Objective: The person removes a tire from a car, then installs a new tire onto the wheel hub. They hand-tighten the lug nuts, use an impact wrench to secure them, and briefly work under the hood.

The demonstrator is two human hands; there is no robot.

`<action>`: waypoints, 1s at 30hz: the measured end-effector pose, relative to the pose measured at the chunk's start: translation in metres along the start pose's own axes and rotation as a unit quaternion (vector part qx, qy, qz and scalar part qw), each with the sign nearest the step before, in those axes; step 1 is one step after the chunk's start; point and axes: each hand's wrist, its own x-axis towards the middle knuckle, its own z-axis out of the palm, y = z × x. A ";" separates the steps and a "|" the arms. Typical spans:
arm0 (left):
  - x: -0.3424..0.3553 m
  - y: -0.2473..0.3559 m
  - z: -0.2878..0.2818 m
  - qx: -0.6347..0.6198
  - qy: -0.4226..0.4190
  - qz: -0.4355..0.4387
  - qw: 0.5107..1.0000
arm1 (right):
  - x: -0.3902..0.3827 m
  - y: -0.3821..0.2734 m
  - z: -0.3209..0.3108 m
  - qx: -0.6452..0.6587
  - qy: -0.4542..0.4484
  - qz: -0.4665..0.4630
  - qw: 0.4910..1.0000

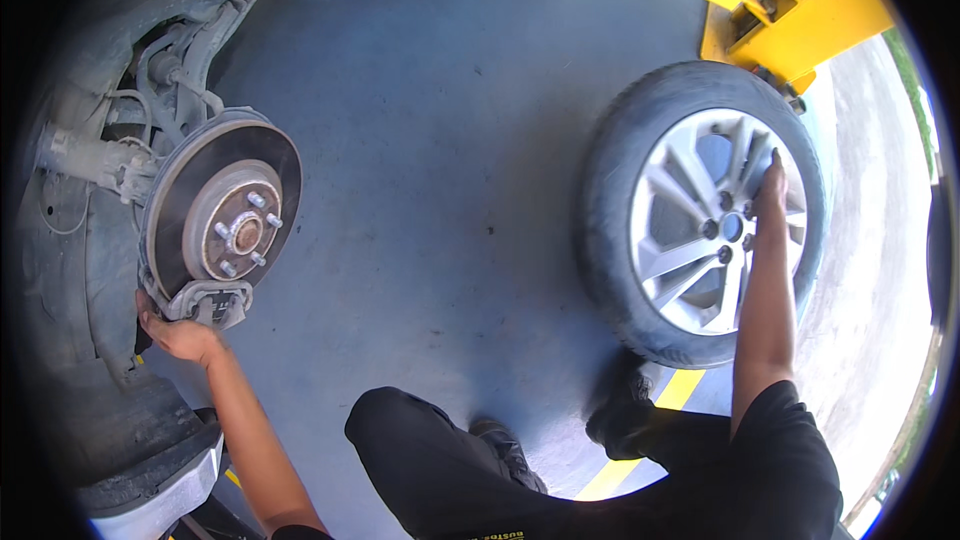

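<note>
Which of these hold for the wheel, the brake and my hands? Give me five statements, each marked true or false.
1. The right hand is at the wheel's spokes. True.
2. The wheel is mounted on the hub. False: it is well apart, to the right of the hub.
3. Five studs stick out of the hub. True.
4. The left hand is up at the yellow metal frame. False: the left hand is at the brake caliper, low on the brake disc.
5. The painted floor line is yellow. True.
</note>
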 end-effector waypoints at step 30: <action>-0.164 0.252 -0.109 -0.101 -0.551 0.011 0.828 | -0.521 -0.016 -0.026 -0.362 -0.623 -0.278 0.635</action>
